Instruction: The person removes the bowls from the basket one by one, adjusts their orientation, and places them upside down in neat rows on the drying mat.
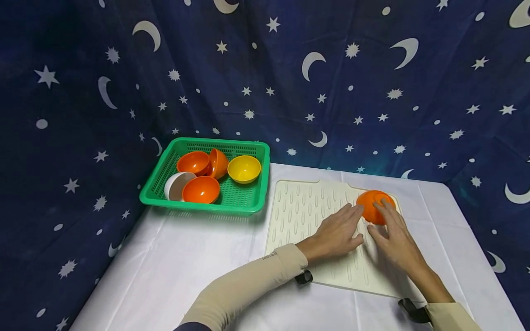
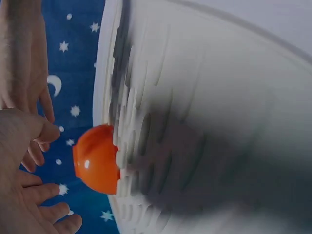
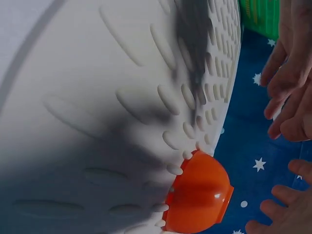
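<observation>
An orange bowl (image 1: 368, 204) sits upside down near the far right corner of a cream ribbed drying mat (image 1: 302, 207). Its foot points up, and the rim rests on the ribs. My left hand (image 1: 337, 232) is just left of the bowl, fingers extended towards it. On the near right side, my right hand (image 1: 395, 239) has its fingers spread, overlapping the bowl in the head view. Both wrist views show the orange bowl (image 2: 97, 161) standing apart from the fingers, which hold nothing.
A green plastic basket (image 1: 258, 202) stands at the back left. It holds several bowls: orange bowls (image 1: 201, 189), a white bowl (image 1: 174, 184) tilted on its side, and a yellow bowl (image 1: 244, 169). A dark star-patterned cloth (image 1: 281, 92) hangs behind the white-covered table (image 1: 182, 271).
</observation>
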The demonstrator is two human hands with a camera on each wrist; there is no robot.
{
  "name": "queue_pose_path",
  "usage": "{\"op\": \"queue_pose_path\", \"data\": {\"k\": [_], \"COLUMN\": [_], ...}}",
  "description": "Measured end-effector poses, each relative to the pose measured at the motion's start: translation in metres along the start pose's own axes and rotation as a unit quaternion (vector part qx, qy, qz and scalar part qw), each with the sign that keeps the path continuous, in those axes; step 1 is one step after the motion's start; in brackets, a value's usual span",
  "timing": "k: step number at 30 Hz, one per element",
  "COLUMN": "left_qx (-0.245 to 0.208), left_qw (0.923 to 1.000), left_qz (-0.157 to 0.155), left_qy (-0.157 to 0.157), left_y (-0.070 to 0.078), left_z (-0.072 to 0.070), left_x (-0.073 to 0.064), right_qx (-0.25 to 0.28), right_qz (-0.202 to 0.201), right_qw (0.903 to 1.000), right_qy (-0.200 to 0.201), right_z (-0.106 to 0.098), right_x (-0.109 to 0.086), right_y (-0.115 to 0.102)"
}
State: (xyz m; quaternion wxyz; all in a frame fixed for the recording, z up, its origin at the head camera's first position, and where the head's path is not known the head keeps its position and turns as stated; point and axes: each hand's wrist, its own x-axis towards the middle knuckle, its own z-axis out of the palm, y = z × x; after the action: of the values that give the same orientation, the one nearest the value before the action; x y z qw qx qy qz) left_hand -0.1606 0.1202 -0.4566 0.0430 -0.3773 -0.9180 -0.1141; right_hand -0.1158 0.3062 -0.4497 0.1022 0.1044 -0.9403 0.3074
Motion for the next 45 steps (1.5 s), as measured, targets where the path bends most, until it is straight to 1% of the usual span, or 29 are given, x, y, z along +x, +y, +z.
{"op": "queue_pose_path", "data": {"k": [2,4,9,12,16,18,21,25,27,30,34,37,40,42,45], "left_qx": [0.008,0.005,-0.029,-0.037,-0.042,-0.047,-0.079,-0.133,-0.147,-0.146,-0.13,-0.124,-0.126,-0.135,-0.152], "left_qw": [0.9998,0.9996,0.9989,0.9981,0.9975,0.9972,0.9955,0.9896,0.9869,0.985,0.9842,0.9837,0.9826,0.9806,0.9754], "left_qz": [0.016,0.026,0.033,0.042,0.047,0.043,0.026,0.002,-0.006,-0.011,-0.01,-0.012,-0.019,-0.025,-0.031], "left_qy": [0.002,0.004,0.015,0.025,0.033,0.039,0.045,0.055,0.065,0.091,0.121,0.13,0.135,0.14,0.157], "left_y": [0.0,-0.001,-0.011,-0.02,-0.032,-0.038,-0.047,-0.06,-0.066,-0.076,-0.088,-0.095,-0.1,-0.103,-0.109], "left_z": [-0.006,-0.013,-0.029,-0.038,-0.046,-0.049,-0.052,-0.054,-0.055,-0.057,-0.059,-0.059,-0.059,-0.06,-0.061], "left_x": [-0.007,-0.016,-0.04,-0.054,-0.069,-0.076,-0.087,-0.102,-0.108,-0.117,-0.133,-0.146,-0.157,-0.164,-0.171], "right_qx": [-0.014,-0.03,-0.053,-0.063,-0.078,-0.085,-0.08,-0.054,-0.044,-0.044,-0.051,-0.051,-0.046,-0.041,-0.038], "right_qz": [-0.001,-0.001,-0.01,-0.001,0.025,0.034,0.049,0.073,0.083,0.095,0.111,0.12,0.117,0.115,0.112], "right_qw": [0.9999,0.9996,0.9985,0.9977,0.9963,0.9955,0.9954,0.9959,0.9955,0.9944,0.9923,0.991,0.9913,0.9917,0.9919], "right_qy": [-0.001,0.0,0.015,0.023,0.025,0.026,0.021,0.008,0.001,-0.009,-0.023,-0.032,-0.037,-0.042,-0.046], "right_z": [-0.001,-0.002,-0.003,-0.005,-0.008,-0.008,-0.008,-0.01,-0.011,-0.012,-0.009,-0.006,-0.004,-0.003,-0.003], "right_x": [-0.006,-0.012,-0.019,-0.022,-0.03,-0.034,-0.04,-0.044,-0.045,-0.045,-0.046,-0.049,-0.052,-0.054,-0.057], "right_y": [-0.001,0.0,0.004,0.01,0.025,0.033,0.044,0.056,0.061,0.067,0.074,0.08,0.088,0.094,0.1]}}
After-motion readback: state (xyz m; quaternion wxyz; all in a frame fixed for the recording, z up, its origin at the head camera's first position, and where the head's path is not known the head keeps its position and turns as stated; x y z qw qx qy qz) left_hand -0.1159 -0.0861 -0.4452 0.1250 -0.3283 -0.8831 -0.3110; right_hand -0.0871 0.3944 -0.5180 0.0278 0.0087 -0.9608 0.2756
